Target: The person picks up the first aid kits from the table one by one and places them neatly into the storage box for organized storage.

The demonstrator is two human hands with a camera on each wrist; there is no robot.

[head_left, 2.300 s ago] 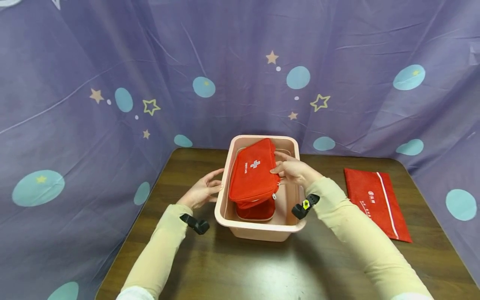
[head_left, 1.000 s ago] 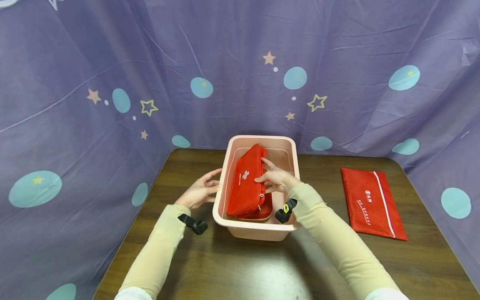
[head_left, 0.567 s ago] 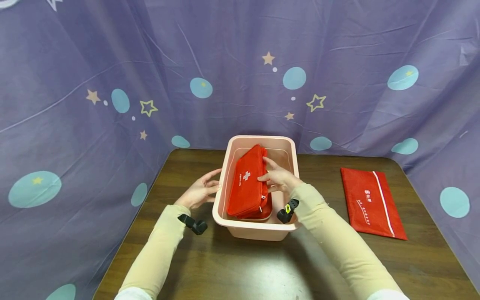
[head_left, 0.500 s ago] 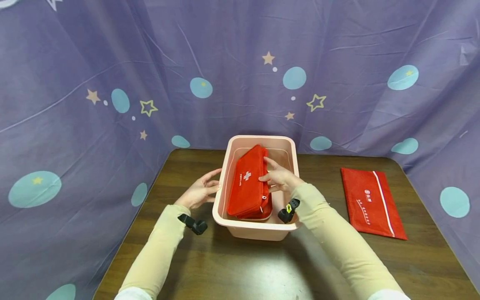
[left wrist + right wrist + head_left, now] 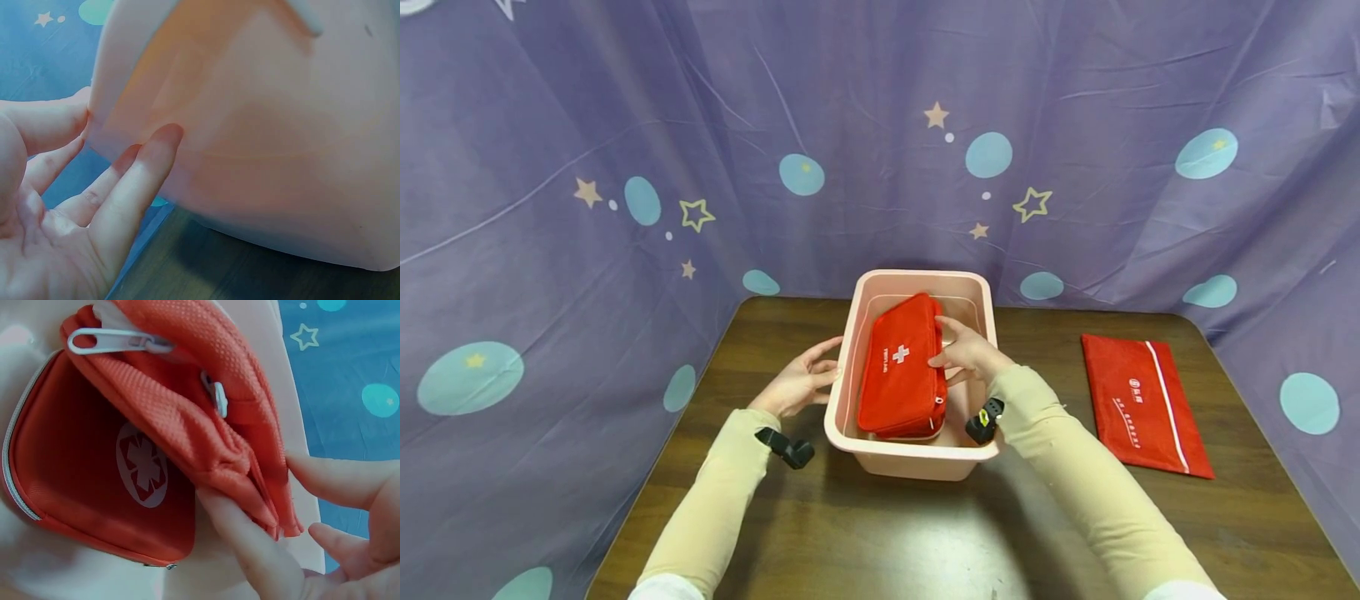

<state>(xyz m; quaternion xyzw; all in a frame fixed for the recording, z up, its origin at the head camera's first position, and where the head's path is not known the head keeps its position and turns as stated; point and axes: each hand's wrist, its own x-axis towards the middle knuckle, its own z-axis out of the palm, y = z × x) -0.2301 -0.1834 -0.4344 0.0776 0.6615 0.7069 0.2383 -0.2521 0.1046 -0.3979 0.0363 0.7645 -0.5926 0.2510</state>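
Note:
Inside a pale pink plastic bin (image 5: 917, 452) lies a red first aid pouch (image 5: 895, 379) with a white cross, leaning on its left side. My right hand (image 5: 972, 352) pinches the pouch's right edge between thumb and fingers. In the right wrist view that edge shows two zipper pulls (image 5: 119, 340), with folds of fabric between the fingers. Beneath the pouch sits a smaller hard red case (image 5: 81, 450) with a white oval emblem, mostly hidden in the head view. My left hand (image 5: 801, 383) rests its extended fingers against the bin's left outer wall (image 5: 262, 162).
A flat red fabric pouch (image 5: 1146, 408) with a white stripe lies on the wooden table (image 5: 910, 533), right of the bin. A purple curtain (image 5: 880, 100) with stars and blue ovals hangs behind and along the left.
The first aid pouch has gone lower into the bin, tipped steeply leftward, then turned flatter as my right hand shifts slightly right. My left hand stays at the bin's side.

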